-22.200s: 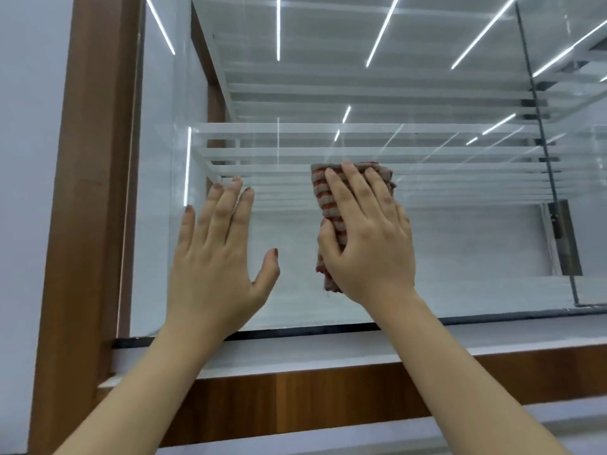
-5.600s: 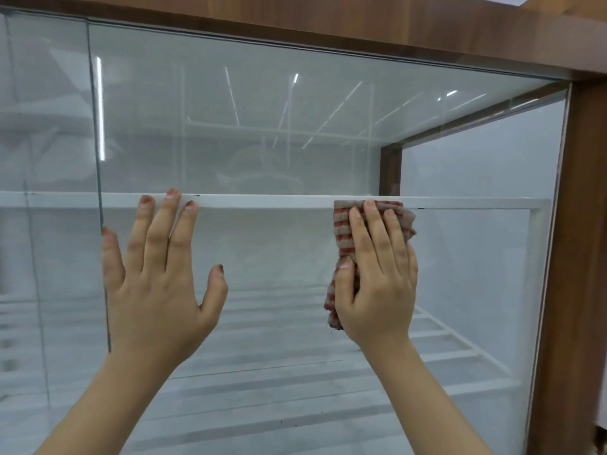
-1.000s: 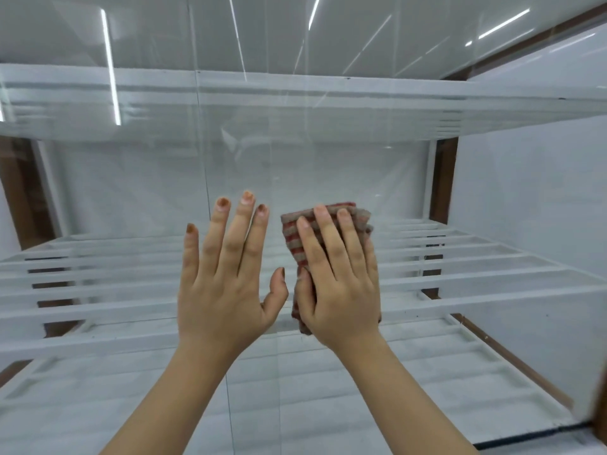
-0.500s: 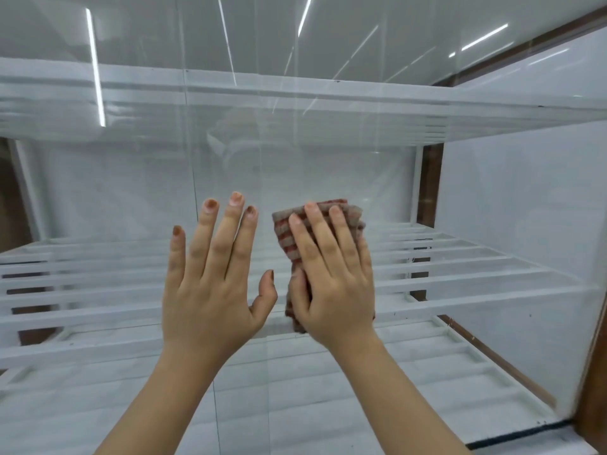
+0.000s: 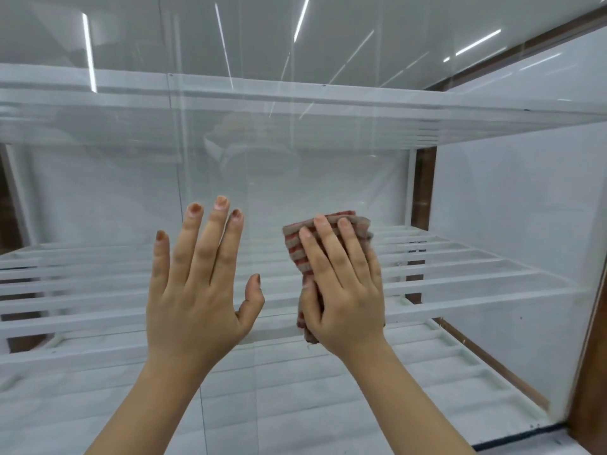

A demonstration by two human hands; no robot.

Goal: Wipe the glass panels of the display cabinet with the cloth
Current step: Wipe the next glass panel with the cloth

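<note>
Now sliding rightward across the front glass panel [image 5: 328,165], with the right hand [image 5: 345,290] and the cloth [image 5: 297,247] pulling away from the left hand [image 5: 197,287]. Half a second ago nearly touching thumb to thumb; now standing clearly apart, with bare glass showing between. Judging from that, sweeping a fresh strip toward the right wooden frame [image 5: 591,372], so probably working through the right part of this pane, with more glass left to cover beyond the cloth.

Pressing flat on the cloth with four fingers spread over it and the thumb tucked along its left edge, pinning it against the pane rather than gripping it in a fist. Resting open-palmed with nothing held on the left side, fingers up, seemingly bracing against the glass, close to the vertical seam [image 5: 179,192] between panes.

Sitting folded into a narrow pad of red and grey stripes, running long axis near upright and leaning slightly right at the top, upper edge peeking past the fingertips, lower corner hanging below the heel of the palm. Showing white slatted shelves [image 5: 460,284] behind it.
</note>
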